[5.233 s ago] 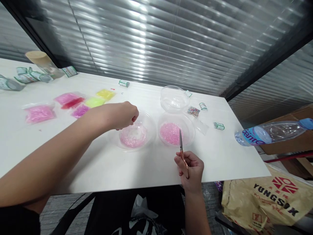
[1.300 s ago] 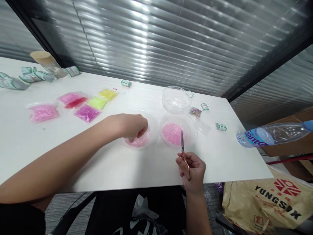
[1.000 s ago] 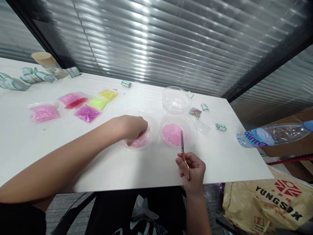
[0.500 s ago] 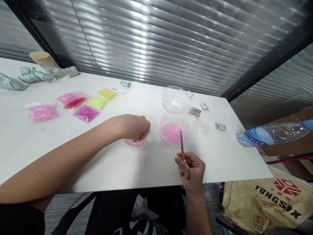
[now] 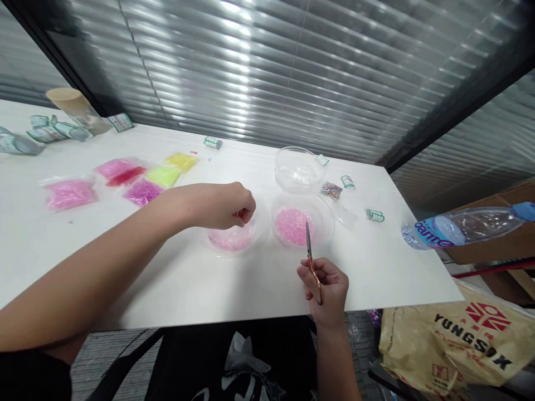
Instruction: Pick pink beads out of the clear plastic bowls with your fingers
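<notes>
My left hand (image 5: pixel 225 205) hovers over a clear plastic bowl (image 5: pixel 258 236) that holds pale pink beads. Its fingers are pinched together; what they hold is too small to name. To the right stands a second clear bowl (image 5: pixel 324 210) with brighter pink beads. My right hand (image 5: pixel 328 291) rests at the table's front edge, closed on rose-gold scissors (image 5: pixel 309 250) whose blades point up towards that second bowl. An empty clear bowl (image 5: pixel 297 167) stands behind the two.
Bags of pink, red, yellow and green beads (image 5: pixel 142 175) lie at the left. Small green-and-white rolls (image 5: pixel 374 214) are scattered around. A jar with a wooden lid (image 5: pixel 75 108) stands far left. A water bottle (image 5: pixel 463 225) and a yellow bag (image 5: pixel 460 340) sit off the table's right edge.
My left hand has lifted out of the pale pink bowl, fingers pinched, and now hangs just above it. My right hand with the scissors has stayed put.
</notes>
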Demonstrator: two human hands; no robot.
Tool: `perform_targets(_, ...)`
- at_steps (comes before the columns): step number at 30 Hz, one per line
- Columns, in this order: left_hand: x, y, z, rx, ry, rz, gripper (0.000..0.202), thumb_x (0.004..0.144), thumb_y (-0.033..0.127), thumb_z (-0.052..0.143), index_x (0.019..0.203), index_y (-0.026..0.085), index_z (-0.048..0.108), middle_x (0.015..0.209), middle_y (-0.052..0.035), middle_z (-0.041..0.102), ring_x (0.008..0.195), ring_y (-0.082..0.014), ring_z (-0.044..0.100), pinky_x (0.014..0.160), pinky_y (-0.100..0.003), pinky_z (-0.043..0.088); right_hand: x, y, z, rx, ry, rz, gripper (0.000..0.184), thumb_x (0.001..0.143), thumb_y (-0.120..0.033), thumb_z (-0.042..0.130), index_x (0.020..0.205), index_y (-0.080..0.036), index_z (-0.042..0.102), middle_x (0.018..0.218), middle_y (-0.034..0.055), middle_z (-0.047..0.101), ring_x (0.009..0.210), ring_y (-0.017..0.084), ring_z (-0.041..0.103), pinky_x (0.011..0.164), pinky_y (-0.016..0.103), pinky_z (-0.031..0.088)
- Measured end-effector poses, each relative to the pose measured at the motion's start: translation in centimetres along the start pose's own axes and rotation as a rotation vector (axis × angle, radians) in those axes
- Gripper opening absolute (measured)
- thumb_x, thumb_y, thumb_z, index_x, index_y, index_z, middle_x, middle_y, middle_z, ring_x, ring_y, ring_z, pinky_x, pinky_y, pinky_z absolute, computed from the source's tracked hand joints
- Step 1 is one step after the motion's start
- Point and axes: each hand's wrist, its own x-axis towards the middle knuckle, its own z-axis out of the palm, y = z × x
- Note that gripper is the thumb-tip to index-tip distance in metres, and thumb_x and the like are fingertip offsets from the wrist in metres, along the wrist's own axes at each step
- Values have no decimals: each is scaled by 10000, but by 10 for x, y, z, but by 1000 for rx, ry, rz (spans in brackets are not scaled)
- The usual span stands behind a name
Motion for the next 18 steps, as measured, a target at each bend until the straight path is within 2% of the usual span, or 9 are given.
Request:
perform_targets(7,0,-3,-3,34,45,24,165,751,150,482,615,183,570,681,-25,611,498,-115,480,490,-261,326,1,0,0,-10,9,3,262,631,-358,828,681,-146,683,389,-70,447,327,45,351,319,165,260)
perform_targets(13,-4,-4,-9,-39,106,97,197,796,173,476,757,209,666,798,-8,678,679,-128,581,571,-227,369,1,1,1,-11,9,10,267,613,-359,836,675,-147,686,389,-69,454,324,45,355,315,162,259)
perform_targets(18,-6,0,-14,-64,135,98,181,817,206,501,795,225,680,821,17,696,710,-122,601,597,-213,384,1,0,1,-9,4,7,272,609,-360,838,678,-147,683,392,-70,459,320,44,349,310,162,256)
